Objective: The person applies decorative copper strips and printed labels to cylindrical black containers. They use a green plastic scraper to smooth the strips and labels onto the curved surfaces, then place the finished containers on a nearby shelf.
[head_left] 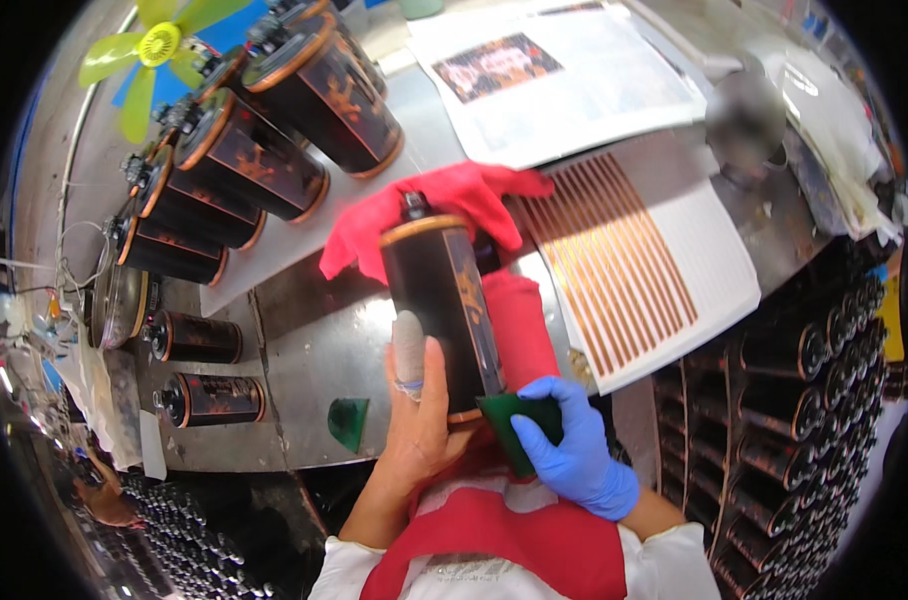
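Observation:
A black bottle (429,290) with copper-coloured rims and a dark neck stands tilted in front of me, with a gold-patterned picture on its right side. My left hand (419,430) is closed round its lower part; one finger wears a pale wrap. My right hand (584,455), in a blue glove, pinches a flat green scraper (509,430) close to the bottle's lower right edge. Behind the bottle lies a crumpled red cloth (364,235), and beside it a red padded support (519,330). A second green scraper (348,424) rests on the metal table to the left.
Several decorated black bottles (254,150) stand at the far left, near a yellow-green fan (159,45). Two smaller ones (214,400) lie nearer. On the right is a sheet of copper-coloured strips (614,260); white paper (604,80) lies behind. Racks of bottles (774,440) fill the lower right.

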A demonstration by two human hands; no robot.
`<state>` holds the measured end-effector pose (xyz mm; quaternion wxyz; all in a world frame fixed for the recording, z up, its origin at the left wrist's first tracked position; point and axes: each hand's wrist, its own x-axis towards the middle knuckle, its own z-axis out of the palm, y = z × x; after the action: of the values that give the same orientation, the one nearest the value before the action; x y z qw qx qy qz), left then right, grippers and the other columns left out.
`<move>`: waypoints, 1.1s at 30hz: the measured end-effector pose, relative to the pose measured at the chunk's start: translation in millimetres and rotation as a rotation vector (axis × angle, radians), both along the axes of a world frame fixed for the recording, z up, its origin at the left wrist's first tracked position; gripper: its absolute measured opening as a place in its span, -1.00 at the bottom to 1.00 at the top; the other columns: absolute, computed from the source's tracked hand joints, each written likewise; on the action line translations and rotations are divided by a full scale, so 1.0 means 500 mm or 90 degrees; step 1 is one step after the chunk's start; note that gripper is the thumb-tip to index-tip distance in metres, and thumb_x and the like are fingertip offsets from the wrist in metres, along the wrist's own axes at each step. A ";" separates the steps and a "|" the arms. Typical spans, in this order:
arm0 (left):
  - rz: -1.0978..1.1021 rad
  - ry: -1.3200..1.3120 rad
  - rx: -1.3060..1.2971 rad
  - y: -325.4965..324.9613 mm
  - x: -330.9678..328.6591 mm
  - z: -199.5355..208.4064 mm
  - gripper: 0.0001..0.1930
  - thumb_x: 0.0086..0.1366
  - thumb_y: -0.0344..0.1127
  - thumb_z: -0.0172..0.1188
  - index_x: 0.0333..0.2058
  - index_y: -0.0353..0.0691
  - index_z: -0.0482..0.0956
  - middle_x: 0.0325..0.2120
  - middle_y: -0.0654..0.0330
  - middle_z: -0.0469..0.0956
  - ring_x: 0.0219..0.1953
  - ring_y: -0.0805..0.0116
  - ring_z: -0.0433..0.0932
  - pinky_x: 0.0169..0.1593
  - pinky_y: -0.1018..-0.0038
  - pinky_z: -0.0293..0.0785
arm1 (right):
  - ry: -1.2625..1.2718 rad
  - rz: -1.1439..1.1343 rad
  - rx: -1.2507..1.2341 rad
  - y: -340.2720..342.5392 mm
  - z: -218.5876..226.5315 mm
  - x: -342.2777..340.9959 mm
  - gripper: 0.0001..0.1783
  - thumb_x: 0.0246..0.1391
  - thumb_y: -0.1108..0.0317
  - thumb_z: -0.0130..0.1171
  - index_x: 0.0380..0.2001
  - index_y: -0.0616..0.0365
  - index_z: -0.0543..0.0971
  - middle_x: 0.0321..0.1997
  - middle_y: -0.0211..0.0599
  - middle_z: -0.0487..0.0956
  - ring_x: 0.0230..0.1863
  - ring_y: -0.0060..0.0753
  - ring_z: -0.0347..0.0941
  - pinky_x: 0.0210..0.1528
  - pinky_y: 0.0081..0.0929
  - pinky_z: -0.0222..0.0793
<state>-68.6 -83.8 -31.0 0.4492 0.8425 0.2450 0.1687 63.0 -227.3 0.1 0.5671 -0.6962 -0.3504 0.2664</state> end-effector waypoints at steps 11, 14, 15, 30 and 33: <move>-0.045 0.003 -0.021 0.024 -0.039 -0.034 -0.02 0.13 -0.32 0.19 0.20 -0.49 -0.46 0.13 -0.28 0.14 0.15 -0.23 0.20 0.17 0.20 0.14 | 0.351 -0.017 -0.042 0.017 0.005 0.089 -0.65 -0.08 0.59 0.11 -0.17 0.20 0.34 -0.23 -0.38 0.42 -0.17 -0.59 0.36 -0.08 -0.67 0.27; -0.039 -0.045 0.040 0.032 -0.050 -0.009 0.09 0.00 -0.12 0.33 0.23 -0.44 -0.31 0.20 -0.27 -0.02 0.23 -0.17 0.05 0.23 0.19 -0.01 | 0.424 0.037 0.015 0.070 0.023 0.169 -0.64 -0.21 0.55 0.02 -0.22 0.18 0.36 -0.27 -0.33 0.45 -0.19 -0.53 0.39 -0.06 -0.63 0.26; -0.037 -0.048 0.056 0.035 -0.058 -0.010 0.10 -0.03 -0.10 0.36 0.24 -0.42 -0.28 0.21 -0.26 -0.04 0.23 -0.16 0.04 0.24 0.18 -0.02 | 0.409 0.036 0.073 0.107 0.039 0.187 -0.71 -0.13 0.50 -0.01 -0.23 0.17 0.36 -0.30 -0.33 0.46 -0.23 -0.52 0.40 -0.09 -0.63 0.27; 0.176 -0.419 -0.640 0.043 -0.185 0.008 -0.61 0.41 -0.30 -0.22 0.18 -0.15 0.21 -0.38 0.10 0.56 -0.41 0.44 0.58 -0.32 0.57 0.53 | -0.244 0.485 -0.279 0.456 0.172 0.230 -0.76 -0.06 0.34 0.12 -0.41 0.34 0.59 -0.45 -0.26 0.59 -0.39 -0.55 0.47 -0.27 -0.58 0.35; 0.170 -0.479 -0.709 0.048 -0.219 -0.019 -0.60 0.41 -0.26 -0.21 0.19 -0.11 0.19 -0.37 0.12 0.55 -0.43 0.46 0.57 -0.33 0.59 0.52 | -0.146 0.454 -0.351 0.425 0.253 0.175 -0.79 -0.09 0.37 0.14 -0.48 0.34 0.59 -0.53 -0.32 0.57 -0.47 -0.62 0.45 -0.38 -0.66 0.34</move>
<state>-177.8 -59.9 -40.7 0.8454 0.3326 0.2244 0.3526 150.4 -14.6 126.4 0.1914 -0.6820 -0.5442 0.4495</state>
